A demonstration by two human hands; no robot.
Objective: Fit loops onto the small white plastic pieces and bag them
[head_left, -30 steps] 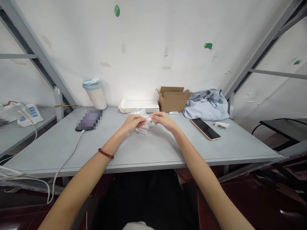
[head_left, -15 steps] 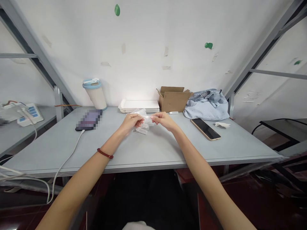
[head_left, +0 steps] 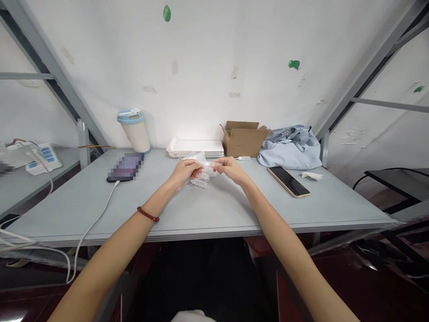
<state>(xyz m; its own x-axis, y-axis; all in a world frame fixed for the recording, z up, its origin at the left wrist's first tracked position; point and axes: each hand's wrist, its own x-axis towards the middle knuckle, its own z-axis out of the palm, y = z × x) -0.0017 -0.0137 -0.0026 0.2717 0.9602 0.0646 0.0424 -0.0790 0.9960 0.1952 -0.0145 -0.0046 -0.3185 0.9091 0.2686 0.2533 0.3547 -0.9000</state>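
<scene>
Over the middle of the table, my left hand and my right hand face each other, a short gap between the fingertips. Both pinch a small clear plastic bag, stretched across that gap. Its exact contents are too small to make out. Just below and behind my fingers lie several small white pieces, some with thin loops, partly hidden by my left hand. A red bead bracelet circles my left wrist.
At the back stand a tilted tumbler, a stack of white trays, an open cardboard box and bunched blue cloth. One phone is cabled at left; another phone and a crumpled tissue lie right.
The whole view has shifted slightly. Both hands keep the clear bag between them in nearly the same pose, with only slight finger movement.
</scene>
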